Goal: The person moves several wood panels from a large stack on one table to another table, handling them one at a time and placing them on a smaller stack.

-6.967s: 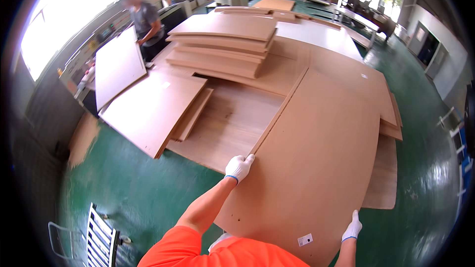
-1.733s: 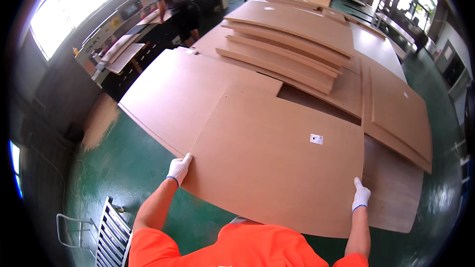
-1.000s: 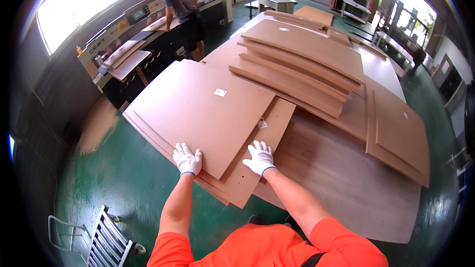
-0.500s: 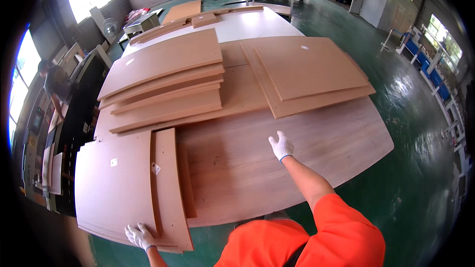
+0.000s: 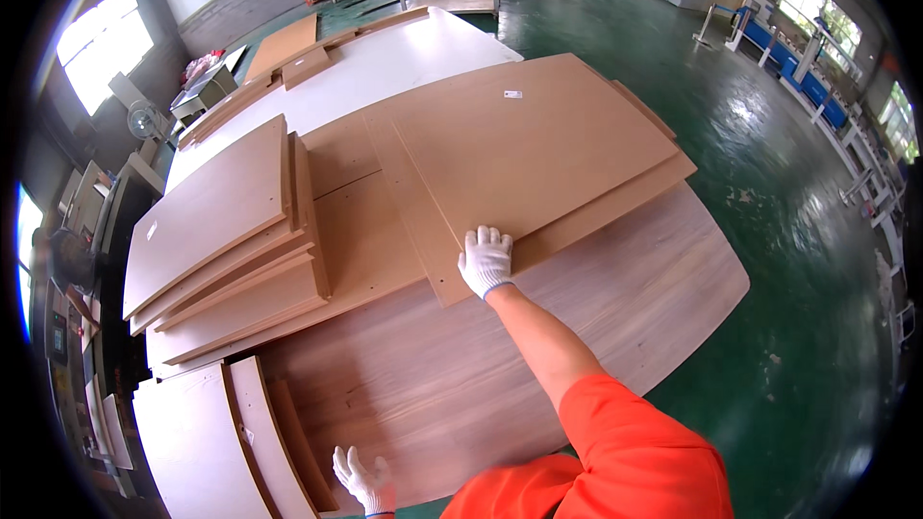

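Observation:
My right hand, in a white knit glove, is at the near left corner of the upper brown panel, its fingers bent over that panel's near edge. Beneath it lies a slightly larger brown panel, sticking out along the near and left sides. My left hand, gloved too, hovers with spread fingers by the lower edge of the wood-grain board, holding nothing. Close to its left lies a stack of light panels, with a narrow strip beside it.
A second stack of brown panels stands left of centre. Behind lies a white board edged with brown strips. On the left, a person is near dark machinery. Blue and white equipment lines the right side of the green floor.
My right hand has gone from above the wood-grain board to the upper panel's near corner. My left hand has come off the light panels and moved right. The view has turned right.

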### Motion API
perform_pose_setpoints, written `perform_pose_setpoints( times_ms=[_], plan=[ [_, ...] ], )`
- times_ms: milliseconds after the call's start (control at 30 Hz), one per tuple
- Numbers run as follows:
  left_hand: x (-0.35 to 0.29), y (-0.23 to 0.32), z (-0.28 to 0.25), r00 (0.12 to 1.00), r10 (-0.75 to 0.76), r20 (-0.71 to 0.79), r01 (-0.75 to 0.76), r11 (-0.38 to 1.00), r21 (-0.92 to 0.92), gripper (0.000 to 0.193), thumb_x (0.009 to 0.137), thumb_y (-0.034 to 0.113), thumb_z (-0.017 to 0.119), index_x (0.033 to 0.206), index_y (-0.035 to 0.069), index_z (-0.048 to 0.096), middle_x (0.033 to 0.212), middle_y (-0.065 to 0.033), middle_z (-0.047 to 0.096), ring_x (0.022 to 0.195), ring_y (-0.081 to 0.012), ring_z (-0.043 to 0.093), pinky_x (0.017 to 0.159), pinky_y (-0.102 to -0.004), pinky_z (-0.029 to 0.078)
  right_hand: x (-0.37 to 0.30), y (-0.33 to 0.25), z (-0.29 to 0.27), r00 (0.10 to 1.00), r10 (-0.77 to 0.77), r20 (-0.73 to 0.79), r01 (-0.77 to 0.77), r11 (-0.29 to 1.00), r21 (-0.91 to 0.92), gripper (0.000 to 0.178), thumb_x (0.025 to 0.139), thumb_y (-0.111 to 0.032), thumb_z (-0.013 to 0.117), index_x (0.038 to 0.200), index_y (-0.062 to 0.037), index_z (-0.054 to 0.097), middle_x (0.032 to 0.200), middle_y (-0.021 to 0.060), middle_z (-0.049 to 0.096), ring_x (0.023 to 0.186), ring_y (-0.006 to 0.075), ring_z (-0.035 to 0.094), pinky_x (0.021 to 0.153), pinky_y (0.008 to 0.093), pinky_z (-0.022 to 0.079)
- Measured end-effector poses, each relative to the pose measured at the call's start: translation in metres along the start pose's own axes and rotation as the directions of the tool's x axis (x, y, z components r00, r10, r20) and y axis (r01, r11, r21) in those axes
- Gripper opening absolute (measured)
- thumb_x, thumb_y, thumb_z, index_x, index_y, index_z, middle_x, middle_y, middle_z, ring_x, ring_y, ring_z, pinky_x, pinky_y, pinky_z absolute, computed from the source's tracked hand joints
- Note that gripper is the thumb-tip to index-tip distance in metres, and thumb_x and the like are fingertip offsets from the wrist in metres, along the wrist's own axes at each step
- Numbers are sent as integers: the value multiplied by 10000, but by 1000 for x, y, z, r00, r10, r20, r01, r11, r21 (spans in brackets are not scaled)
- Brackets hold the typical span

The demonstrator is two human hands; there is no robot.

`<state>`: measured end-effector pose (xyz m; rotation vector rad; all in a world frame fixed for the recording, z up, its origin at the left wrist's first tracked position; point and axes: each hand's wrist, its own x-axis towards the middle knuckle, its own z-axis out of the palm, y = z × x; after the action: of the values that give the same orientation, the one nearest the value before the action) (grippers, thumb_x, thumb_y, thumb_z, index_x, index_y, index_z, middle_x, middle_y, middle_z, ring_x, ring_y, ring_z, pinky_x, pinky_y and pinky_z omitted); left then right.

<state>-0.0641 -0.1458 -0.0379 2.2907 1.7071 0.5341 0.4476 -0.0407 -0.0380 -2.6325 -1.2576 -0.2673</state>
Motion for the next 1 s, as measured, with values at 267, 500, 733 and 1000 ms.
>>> perform_pose_setpoints(
  times_ms=[267, 500, 733, 1000],
  plan=[
    [-29, 17, -2, 949, 202, -242, -167, 973, 158, 369, 968, 292, 605, 1234, 35, 594, 1036, -185, 661, 987, -411, 608, 869, -531, 502, -111, 190, -16, 934, 183, -307, -113, 966, 232, 495, 804, -259, 748, 1203, -10, 596, 1319, 211, 518, 1280, 398, 460, 1043, 535, 387],
    [4, 43, 32, 994, -38, 100, 67, 951, -303, 533, 804, 83, 720, 1302, -3, 548, 1481, -238, 438, 1336, -409, 468, 1103, -460, 401, -107, 287, -8, 486, 676, 554, -467, -335, 818, 422, 864, -321, 789, 1123, -43, 606, 928, 116, 688, 650, 173, 667, 506, 314, 544],
    [59, 148, 31, 974, 214, 68, -146, 836, -529, 456, 836, 68, 728, 1256, -38, 587, 1354, -222, 559, 1264, -345, 551, 1071, -407, 437, -177, 221, -15, 523, 563, 640, -450, -455, 768, 314, 886, -223, 754, 1088, -20, 626, 910, 109, 689, 611, 197, 658, 462, 312, 527],
    [67, 166, 65, 936, 331, 120, -275, 900, -338, 625, 870, 259, 730, 1362, -50, 501, 1394, -269, 521, 1280, -386, 536, 1070, -435, 438, -465, 186, -130, 474, 282, 834, -682, -481, 550, 357, 913, -112, 679, 1244, 3, 609, 1082, 101, 696, 899, 240, 703, 724, 384, 598]
  ],
)
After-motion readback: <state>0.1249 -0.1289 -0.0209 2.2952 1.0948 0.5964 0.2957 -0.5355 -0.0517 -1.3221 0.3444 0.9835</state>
